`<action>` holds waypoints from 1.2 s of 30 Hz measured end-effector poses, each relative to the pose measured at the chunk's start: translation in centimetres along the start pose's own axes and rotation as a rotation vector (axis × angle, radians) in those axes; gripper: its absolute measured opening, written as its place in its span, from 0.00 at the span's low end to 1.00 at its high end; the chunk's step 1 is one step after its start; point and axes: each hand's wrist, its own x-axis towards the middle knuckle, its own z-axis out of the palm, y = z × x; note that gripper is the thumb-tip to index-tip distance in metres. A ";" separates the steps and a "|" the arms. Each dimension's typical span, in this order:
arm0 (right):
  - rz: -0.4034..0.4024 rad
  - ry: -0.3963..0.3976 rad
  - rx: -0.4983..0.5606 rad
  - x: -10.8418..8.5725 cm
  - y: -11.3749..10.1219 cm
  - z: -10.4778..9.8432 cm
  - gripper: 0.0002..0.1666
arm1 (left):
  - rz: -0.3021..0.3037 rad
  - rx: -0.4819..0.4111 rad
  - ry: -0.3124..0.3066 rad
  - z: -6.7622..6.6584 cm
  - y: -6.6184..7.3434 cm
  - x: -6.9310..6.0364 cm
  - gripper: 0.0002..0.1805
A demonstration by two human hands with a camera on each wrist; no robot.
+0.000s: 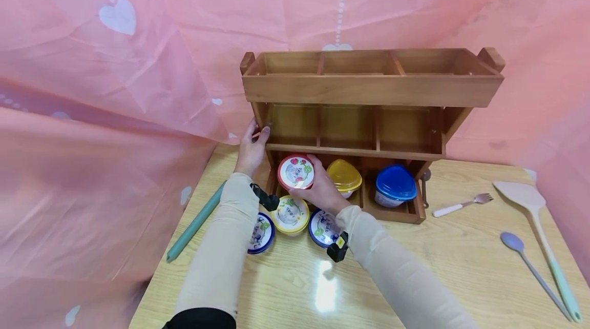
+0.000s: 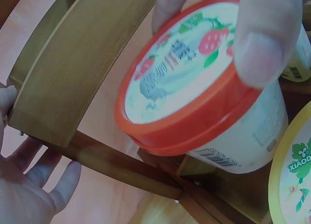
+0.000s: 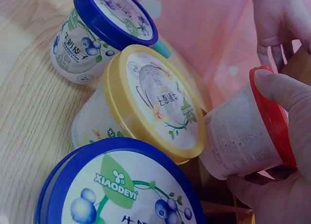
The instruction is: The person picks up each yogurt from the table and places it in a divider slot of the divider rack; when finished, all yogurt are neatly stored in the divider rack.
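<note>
My right hand [image 1: 322, 190] grips a red-lidded tub [image 1: 295, 171] with strawberry pictures, its thumb on the lid's rim. The tub is tilted at the left compartment of the lowest shelf of a wooden rack [image 1: 369, 90]; whether its base touches the shelf cannot be told. At the rack's left side, my left hand [image 1: 251, 152] touches the wood with loosely extended fingers [image 2: 63, 185]. In front of the rack stand a yellow-lidded tub [image 1: 290, 214] and two blue-lidded tubs, one on the left [image 1: 260, 234] and one on the right [image 1: 324, 227].
On the lowest shelf sit a yellow-lidded container [image 1: 344, 175] and a blue-lidded container [image 1: 395, 184]. A green stick [image 1: 195, 221] lies at the table's left. To the right lie a fork [image 1: 463, 205], a spatula [image 1: 534, 216] and a grey-blue spoon [image 1: 530, 265]. Pink cloth hangs behind.
</note>
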 end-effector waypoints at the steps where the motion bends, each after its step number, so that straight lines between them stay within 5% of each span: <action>1: 0.005 0.002 0.002 0.2 0.1 0.1 0.63 | 0.001 0.001 0.001 0.0 0.0 0.0 0.32; 13: 0.046 0.027 -0.011 1.6 0.7 0.9 0.60 | 0.011 0.016 -0.003 0.4 0.2 0.0 0.32; 36: 0.221 0.053 -0.200 4.1 2.7 3.4 0.63 | 0.027 0.016 -0.004 -0.1 -0.4 0.5 0.32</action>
